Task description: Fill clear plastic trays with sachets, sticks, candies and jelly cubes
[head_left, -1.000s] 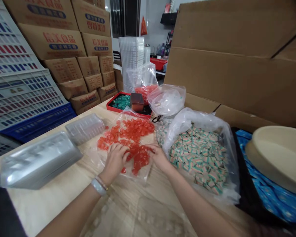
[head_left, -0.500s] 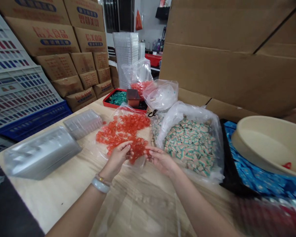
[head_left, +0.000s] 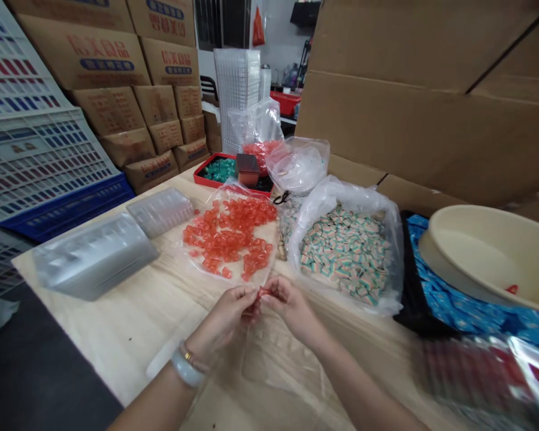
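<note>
My left hand (head_left: pixel 233 306), with bracelets at the wrist, is closed on small red translucent pieces just in front of a clear plastic sheet. Its fingertips meet those of my right hand (head_left: pixel 288 305), which pinches a red piece (head_left: pixel 263 293) between thumb and finger. More red translucent pieces (head_left: pixel 224 233) lie spread on the plastic sheet (head_left: pixel 202 272) beyond my hands. Below my hands, a clear plastic tray (head_left: pixel 282 365) lies on the wooden table, hard to see against it. To the right, an open plastic bag (head_left: pixel 393 263) holds many striped green, pink and white pieces (head_left: pixel 341 251).
Clear plastic trays (head_left: pixel 94 254) lie at left. Behind stands a red-rimmed tray (head_left: pixel 202 178) with green pieces and a brown box (head_left: pixel 247 170). A cream basin (head_left: pixel 489 251) and blurred packed trays (head_left: pixel 476 371) are at right. Cartons (head_left: pixel 108 57) and crates (head_left: pixel 45 158) stand left.
Both hands have drawn back from the pile of red pieces toward me and come together, carrying red pieces over the clear tray. The camera view has shifted slightly.
</note>
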`<action>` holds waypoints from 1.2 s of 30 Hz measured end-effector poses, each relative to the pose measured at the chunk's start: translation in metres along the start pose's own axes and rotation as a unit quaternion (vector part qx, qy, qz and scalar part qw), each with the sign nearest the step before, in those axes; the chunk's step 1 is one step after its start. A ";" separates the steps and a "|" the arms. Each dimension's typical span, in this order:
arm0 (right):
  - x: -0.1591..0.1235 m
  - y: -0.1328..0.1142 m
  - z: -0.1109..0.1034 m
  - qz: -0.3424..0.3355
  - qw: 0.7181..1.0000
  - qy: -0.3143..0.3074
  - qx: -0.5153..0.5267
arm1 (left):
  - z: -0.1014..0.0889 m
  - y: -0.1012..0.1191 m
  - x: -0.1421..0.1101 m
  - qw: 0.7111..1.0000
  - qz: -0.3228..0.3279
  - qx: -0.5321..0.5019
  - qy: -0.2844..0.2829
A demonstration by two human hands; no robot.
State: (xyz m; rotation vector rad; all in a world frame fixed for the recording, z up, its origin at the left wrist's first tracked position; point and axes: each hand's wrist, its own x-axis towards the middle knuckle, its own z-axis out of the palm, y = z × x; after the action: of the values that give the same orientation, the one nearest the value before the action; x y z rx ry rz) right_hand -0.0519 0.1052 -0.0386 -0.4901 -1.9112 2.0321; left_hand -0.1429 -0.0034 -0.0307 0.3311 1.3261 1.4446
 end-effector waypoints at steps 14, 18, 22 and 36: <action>-0.049 0.007 0.018 -0.030 0.832 -0.081 -0.548 | 0.001 -0.038 -0.044 0.893 0.159 0.413 0.088; -0.043 0.015 0.028 -0.061 0.733 -0.135 -0.663 | 0.000 -0.044 -0.050 0.824 0.161 0.539 0.063; -0.046 0.013 0.025 -0.035 0.745 -0.135 -0.652 | -0.012 -0.028 -0.041 0.838 0.175 0.511 0.071; 0.051 0.034 -0.006 -0.062 0.951 0.043 -0.299 | -0.023 0.016 0.055 0.781 0.233 0.556 0.163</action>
State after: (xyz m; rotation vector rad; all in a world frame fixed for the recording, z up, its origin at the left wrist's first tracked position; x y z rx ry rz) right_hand -0.0941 0.1309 -0.0750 -0.5633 -2.4185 1.3029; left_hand -0.1890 0.0330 -0.0489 1.2990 2.4372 0.9211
